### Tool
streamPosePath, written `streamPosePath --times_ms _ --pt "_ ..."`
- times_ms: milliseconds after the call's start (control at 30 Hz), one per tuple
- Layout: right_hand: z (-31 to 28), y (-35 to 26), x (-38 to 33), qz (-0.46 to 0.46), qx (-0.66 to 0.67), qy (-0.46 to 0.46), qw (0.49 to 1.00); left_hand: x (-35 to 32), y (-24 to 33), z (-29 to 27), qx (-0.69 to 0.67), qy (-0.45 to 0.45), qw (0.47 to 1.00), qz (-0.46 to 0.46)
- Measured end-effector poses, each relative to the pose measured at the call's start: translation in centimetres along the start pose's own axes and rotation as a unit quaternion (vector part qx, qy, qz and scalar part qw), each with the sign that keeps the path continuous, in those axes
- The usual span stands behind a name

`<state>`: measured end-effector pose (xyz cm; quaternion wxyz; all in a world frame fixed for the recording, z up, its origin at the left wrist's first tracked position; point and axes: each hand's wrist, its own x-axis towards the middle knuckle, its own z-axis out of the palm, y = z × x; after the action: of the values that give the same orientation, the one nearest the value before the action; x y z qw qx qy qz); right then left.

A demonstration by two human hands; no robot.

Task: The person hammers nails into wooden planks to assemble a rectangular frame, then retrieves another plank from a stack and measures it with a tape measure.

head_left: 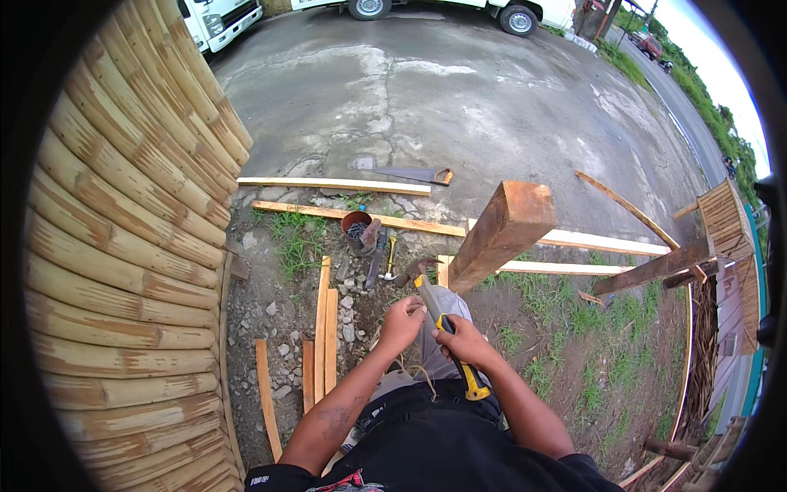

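Your black shirt [426, 447] filled 6 o'clock; right hand [464, 339] gripped a hammer [430, 300], left hand [402, 325] curled, contents unclear: likely preparation, next needing steady aim.

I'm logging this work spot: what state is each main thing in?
Right hand: closed on a hammer
Left hand: fingers bent together; contents unclear
Hammer: gripped, head toward the picture's top
Second hammer: lying down, unheld
Handsaw: lying on the concrete
Bucket: open, something gray inside
Wooden post: upright
Bamboo wall: standing
Concrete: cracked
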<state>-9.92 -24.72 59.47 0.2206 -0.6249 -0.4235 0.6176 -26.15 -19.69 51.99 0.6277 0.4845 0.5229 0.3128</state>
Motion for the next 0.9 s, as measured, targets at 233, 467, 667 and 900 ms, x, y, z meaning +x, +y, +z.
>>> streamPosePath --times_ms 233,467,667,900 --pt "-0.1 -6.7 11.9 0.048 0.103 -0.050 0.992 10.9 2.2 -6.9 -0.040 -0.023 0.998 -0.042" --pt "-2.6 -12.9 26.0 0.126 0.185 -0.017 0.974 24.6 4.6 -9.7 -0.037 -0.024 0.995 -0.091" --pt "-9.2 -18.1 30.2 0.079 0.205 0.079 0.972 34.9 11.6 -7.6 -0.038 -0.072 0.994 -0.072" --pt "-17.7 -22.4 24.7 -0.001 0.215 0.277 0.936 40.4 22.6 3.1 -0.004 -0.205 0.979 0.006"
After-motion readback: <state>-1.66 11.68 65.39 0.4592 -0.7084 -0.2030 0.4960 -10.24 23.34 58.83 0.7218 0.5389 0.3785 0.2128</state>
